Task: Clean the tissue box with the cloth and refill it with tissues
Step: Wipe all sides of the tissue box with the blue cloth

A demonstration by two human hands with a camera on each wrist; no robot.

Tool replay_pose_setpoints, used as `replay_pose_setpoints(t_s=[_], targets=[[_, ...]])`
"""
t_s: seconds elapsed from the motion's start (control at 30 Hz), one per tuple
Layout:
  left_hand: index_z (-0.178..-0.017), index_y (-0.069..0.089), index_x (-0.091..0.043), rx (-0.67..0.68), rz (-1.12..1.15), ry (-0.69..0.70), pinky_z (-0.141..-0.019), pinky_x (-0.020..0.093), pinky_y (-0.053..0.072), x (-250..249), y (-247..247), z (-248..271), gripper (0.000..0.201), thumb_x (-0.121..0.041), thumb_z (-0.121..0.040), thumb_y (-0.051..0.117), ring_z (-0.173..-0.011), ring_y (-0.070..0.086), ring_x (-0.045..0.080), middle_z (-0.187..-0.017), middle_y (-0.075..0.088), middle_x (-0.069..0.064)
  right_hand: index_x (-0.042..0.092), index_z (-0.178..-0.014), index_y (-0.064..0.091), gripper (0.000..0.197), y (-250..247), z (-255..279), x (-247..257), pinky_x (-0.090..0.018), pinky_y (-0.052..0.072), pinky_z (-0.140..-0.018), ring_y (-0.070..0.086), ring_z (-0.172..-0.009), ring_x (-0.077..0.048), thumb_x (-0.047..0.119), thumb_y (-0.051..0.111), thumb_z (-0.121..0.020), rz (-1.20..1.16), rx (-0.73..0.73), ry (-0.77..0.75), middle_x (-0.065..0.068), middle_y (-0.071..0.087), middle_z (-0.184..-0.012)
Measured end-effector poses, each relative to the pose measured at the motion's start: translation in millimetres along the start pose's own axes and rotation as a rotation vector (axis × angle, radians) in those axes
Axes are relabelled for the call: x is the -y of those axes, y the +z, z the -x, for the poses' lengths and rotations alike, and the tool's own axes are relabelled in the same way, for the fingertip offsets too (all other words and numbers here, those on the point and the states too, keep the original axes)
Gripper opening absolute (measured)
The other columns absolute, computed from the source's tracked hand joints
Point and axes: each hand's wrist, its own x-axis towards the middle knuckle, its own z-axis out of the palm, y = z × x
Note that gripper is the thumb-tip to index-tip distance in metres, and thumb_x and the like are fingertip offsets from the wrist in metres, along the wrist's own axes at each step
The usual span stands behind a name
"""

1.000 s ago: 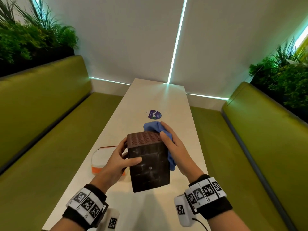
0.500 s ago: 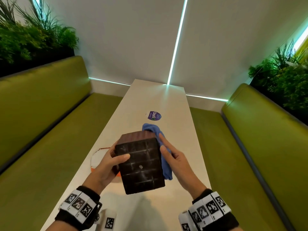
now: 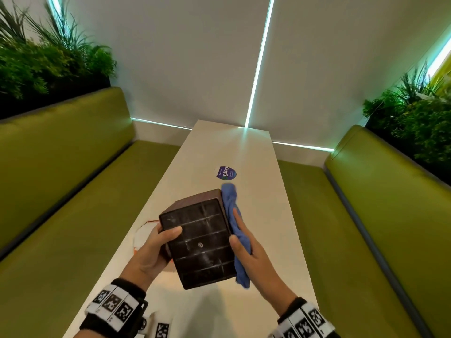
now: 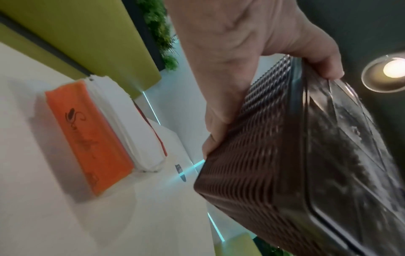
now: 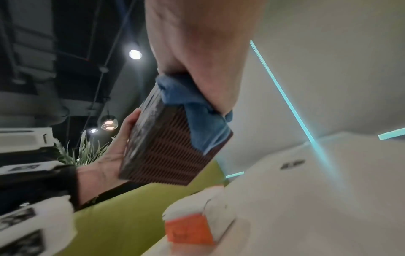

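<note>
My left hand grips the dark brown tissue box by its left side, thumb on the dusty gridded base. The box is tilted above the table with that base facing me. Its ribbed side shows close up under the left hand. My right hand presses the blue cloth flat against the box's right side, fingers straight, thumb at the base edge. In the right wrist view the cloth bunches between the right hand and the box. A white and orange tissue pack lies on the table below.
The long pale table carries a round purple sticker beyond the box. The tissue pack peeks out left of my left hand. Green benches run along both sides, with plants behind their backs.
The box has tipped further so its base faces me and has come nearer and lower. My right hand has slid the cloth along the box's right side.
</note>
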Motion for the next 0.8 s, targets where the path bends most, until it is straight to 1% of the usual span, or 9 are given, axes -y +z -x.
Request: replay_pose_setpoints(t_s=[0.1,0.17,0.23,0.4,0.47,0.57,0.67,0.73,0.8], targets=[[-0.121,0.057,-0.01,0.037,-0.037,-0.025,-0.077,0.046,0.06,-1.3,0.1,1.4,0.093,-0.031,-0.038,0.095,-0.099,0.069,0.036,-0.112,0.07,0.019,0.052,-0.137,0.036,0.047,4.1,-0.1,1.6,-0.02,0.039,-0.109,0.042,-0.131,0.007,0.052,0.047,-0.092,-0.015,-0.057,0.025,0.031,0.044,-0.141],[-0.121,0.057,-0.01,0.075,-0.042,-0.041,-0.076,0.045,0.06,3.8,8.0,2.6,0.078,-0.022,-0.049,0.086,-0.101,0.069,0.037,-0.113,0.069,0.019,0.042,-0.139,0.038,0.045,1.6,-11.5,17.9,-0.01,0.039,-0.101,0.043,-0.126,0.015,0.036,0.042,-0.095,-0.008,-0.106,-0.02,0.029,0.044,-0.138],[-0.12,0.059,-0.01,0.072,-0.002,-0.03,-0.074,0.043,0.061,7.1,14.9,2.2,0.067,-0.019,-0.055,0.075,-0.098,0.07,0.035,-0.112,0.07,0.02,0.031,-0.144,0.038,0.048,-1.8,-21.6,30.8,-0.006,0.037,-0.099,0.042,-0.127,0.016,0.033,0.041,-0.095,0.029,-0.122,-0.076,0.025,0.044,-0.141],[-0.111,0.06,-0.007,-0.027,0.088,0.026,-0.063,0.038,0.062,0.9,11.5,-3.6,0.042,-0.013,-0.069,0.059,-0.08,0.074,0.028,-0.092,0.076,0.013,0.035,-0.149,0.028,0.075,-10.2,-12.0,19.0,-0.03,0.03,-0.117,0.032,-0.139,0.004,0.066,0.05,-0.084,0.13,-0.033,-0.007,0.023,0.033,-0.152],[-0.112,0.059,-0.008,-0.042,0.105,0.016,-0.063,0.038,0.062,0.0,9.1,-2.0,0.041,-0.014,-0.071,0.053,-0.079,0.074,0.028,-0.091,0.076,0.012,0.042,-0.15,0.019,0.078,-15.5,-3.9,12.8,-0.034,0.029,-0.118,0.027,-0.141,0.005,0.063,0.055,-0.084,0.115,0.068,0.041,0.028,0.022,-0.155],[-0.111,0.058,-0.01,-0.03,0.114,0.0,-0.064,0.039,0.062,5.2,11.6,0.7,0.042,-0.014,-0.069,0.059,-0.08,0.074,0.028,-0.09,0.076,0.011,0.049,-0.149,0.006,0.088,-27.6,-2.2,18.5,-0.015,0.039,-0.105,0.027,-0.135,0.017,0.034,0.067,-0.088,0.057,0.201,0.106,0.042,0.01,-0.15],[-0.12,0.055,-0.009,0.003,0.048,-0.059,-0.07,0.04,0.061,10.1,11.7,-2.7,0.087,-0.025,-0.044,0.093,-0.093,0.072,0.031,-0.102,0.074,0.014,0.044,-0.151,0.005,0.1,-41.7,-7.7,25.7,-0.01,0.044,-0.093,0.038,-0.128,0.017,0.015,0.074,-0.084,0.093,0.222,0.154,0.038,0.019,-0.147],[-0.132,0.047,-0.012,0.066,-0.079,-0.105,-0.078,0.039,0.06,5.6,6.0,-5.7,0.112,-0.03,-0.035,0.099,-0.109,0.066,0.035,-0.115,0.07,0.014,0.043,-0.151,0.007,0.102,-53.1,-11.4,30.6,-0.015,0.046,-0.097,0.042,-0.129,0.01,0.016,0.076,-0.082,0.149,0.224,0.165,0.031,0.024,-0.149],[-0.148,0.026,-0.028,0.138,-0.269,-0.125,-0.098,0.042,0.05,-4.1,-1.2,-7.4,0.129,-0.033,-0.04,0.098,-0.13,0.051,0.03,-0.141,0.052,0.004,0.049,-0.149,0.009,0.105,-66.6,-14.0,38.3,-0.023,0.045,-0.103,0.043,-0.13,0.002,0.024,0.081,-0.077,0.313,0.245,0.18,0.023,0.029,-0.15]])
